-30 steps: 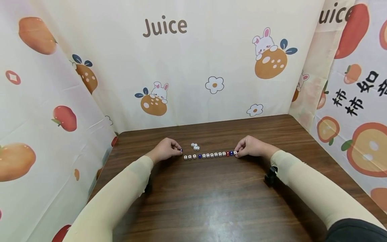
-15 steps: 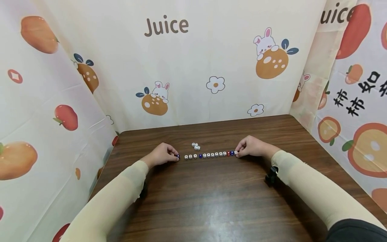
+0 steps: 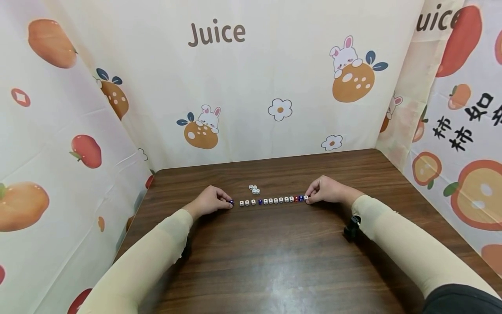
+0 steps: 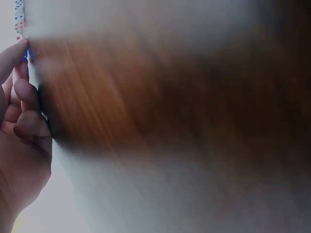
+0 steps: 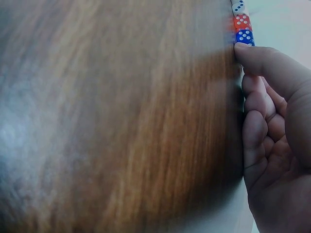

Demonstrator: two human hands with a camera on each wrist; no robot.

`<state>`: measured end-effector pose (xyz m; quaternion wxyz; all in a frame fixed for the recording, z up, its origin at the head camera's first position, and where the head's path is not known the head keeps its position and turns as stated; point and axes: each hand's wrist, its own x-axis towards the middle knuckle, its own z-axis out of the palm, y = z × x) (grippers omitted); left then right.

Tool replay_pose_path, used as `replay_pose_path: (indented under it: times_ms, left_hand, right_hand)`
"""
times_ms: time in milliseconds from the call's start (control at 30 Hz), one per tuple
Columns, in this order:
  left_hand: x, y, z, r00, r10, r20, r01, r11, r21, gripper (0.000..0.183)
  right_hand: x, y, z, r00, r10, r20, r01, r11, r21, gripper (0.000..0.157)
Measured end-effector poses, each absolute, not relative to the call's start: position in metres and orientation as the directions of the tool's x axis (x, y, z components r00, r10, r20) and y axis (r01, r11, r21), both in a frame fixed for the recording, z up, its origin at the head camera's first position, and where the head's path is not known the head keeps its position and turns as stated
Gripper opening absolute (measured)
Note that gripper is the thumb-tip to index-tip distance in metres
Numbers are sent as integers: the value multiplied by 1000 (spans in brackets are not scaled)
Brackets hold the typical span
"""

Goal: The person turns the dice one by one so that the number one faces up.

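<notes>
A row of small dice (image 3: 270,201) runs across the dark wooden table, mostly white, with a red die (image 3: 296,199) and a blue die (image 3: 301,198) near its right end. My left hand (image 3: 209,201) pinches a blue die (image 3: 231,203) between thumb and fingers, just left of the row with a small gap. At the far right end, my right hand (image 3: 328,190) pinches the last white die (image 3: 306,198). In the right wrist view the thumb of that hand covers this die, beside the blue die (image 5: 244,37) and red die (image 5: 241,22).
A small cluster of white dice (image 3: 255,190) lies behind the row, left of its middle. Fruit-printed cloth (image 3: 235,87) hangs behind the table (image 3: 274,257) and at both sides. Dark wrist cameras (image 3: 351,227) are strapped under the sleeves.
My left hand has come down and slightly left and toward me with the blue die, to the level of the row; over the last half second it barely moves. The right hand stays put.
</notes>
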<state>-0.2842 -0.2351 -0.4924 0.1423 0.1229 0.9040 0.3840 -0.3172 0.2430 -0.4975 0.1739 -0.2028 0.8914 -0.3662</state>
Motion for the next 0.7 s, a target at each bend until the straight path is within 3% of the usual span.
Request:
replay_pose_path:
  times_ms: [700]
  left_hand:
    - [-285,-220,-490,-919,360,-163,147,693,706,15]
  right_hand:
    - [-317,244,-497,-858,-487,-163,-220,636,-740,17]
